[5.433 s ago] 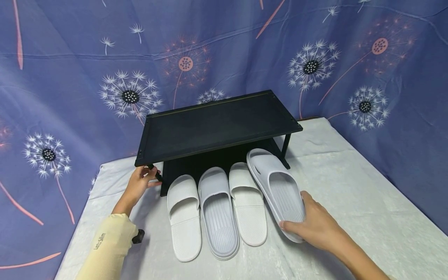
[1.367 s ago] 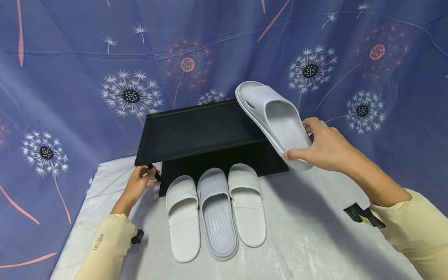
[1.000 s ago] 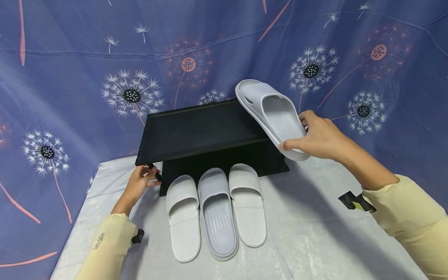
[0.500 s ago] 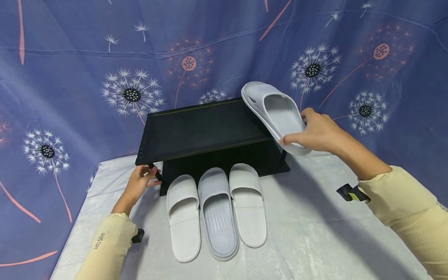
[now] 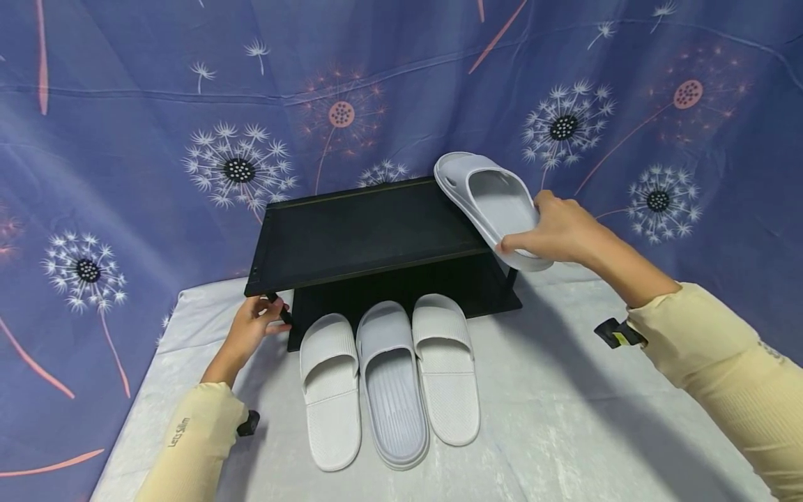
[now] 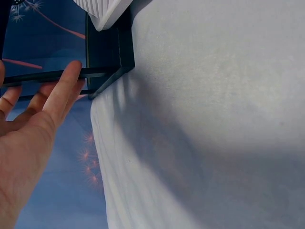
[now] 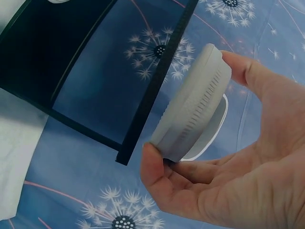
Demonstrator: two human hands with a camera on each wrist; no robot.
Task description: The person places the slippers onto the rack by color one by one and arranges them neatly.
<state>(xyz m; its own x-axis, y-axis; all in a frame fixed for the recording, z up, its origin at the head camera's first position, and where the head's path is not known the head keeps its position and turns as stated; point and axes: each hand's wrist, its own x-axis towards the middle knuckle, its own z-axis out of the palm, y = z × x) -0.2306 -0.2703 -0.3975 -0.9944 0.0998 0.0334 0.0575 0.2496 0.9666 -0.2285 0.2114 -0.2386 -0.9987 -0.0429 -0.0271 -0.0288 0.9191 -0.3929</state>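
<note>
My right hand point(image 5: 558, 229) grips the heel end of a light grey slipper point(image 5: 461, 167), thumb on the near side. The slipper is tilted over the right end of a black two-tier shoe rack point(image 5: 370, 226); whether its sole touches the top shelf, I cannot tell. The right wrist view shows the slipper's heel point(image 7: 195, 105) pinched beside the shelf edge. My left hand point(image 5: 246, 331) holds the rack's front left leg point(image 5: 279, 310). In front of the rack lie a white slipper point(image 5: 332, 425), a grey slipper point(image 5: 395, 404) and another white slipper point(image 5: 448, 397), toes towards it.
The rack's lower shelf point(image 5: 483, 286) lies under the top one, close to the slippers' toes. A pale cloth point(image 5: 552, 432) covers the table. Behind the rack hangs a blue dandelion-print curtain point(image 5: 401, 77). The right arm's shadow falls across the cloth.
The grey slipper in my right hand has been raised from the row's right end to above the rack's top right. Lately its heel has dropped slightly towards the shelf. My left hand stays put.
</note>
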